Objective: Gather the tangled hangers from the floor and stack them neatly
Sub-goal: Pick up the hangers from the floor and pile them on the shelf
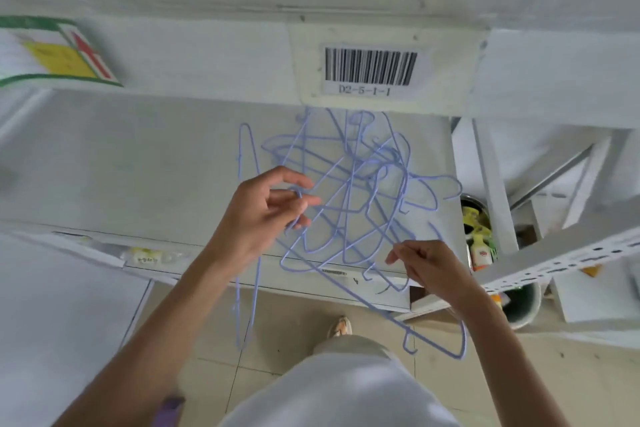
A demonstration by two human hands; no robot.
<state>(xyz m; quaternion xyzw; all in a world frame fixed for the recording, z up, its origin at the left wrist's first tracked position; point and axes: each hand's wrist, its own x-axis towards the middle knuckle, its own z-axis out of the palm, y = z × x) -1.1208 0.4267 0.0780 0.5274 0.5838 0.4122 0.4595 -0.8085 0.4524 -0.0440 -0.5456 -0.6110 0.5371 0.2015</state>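
Observation:
A tangle of several thin blue wire hangers [353, 191] hangs in the air in front of me, above a white shelf surface [138, 163]. My left hand [263, 215] is closed around hooks at the tangle's left side and holds the bunch up. One long hanger [247, 253] dangles below that hand towards the floor. My right hand [429, 267] pinches wire at the tangle's lower right, where another hanger [436, 340] droops past the shelf edge.
A shelf beam with a barcode label [370, 68] crosses just above the tangle. A perforated white shelf post [554, 260] and a bin with bottles [481, 239] stand to the right. Tiled floor [277, 333] and my shoe [339, 326] lie below.

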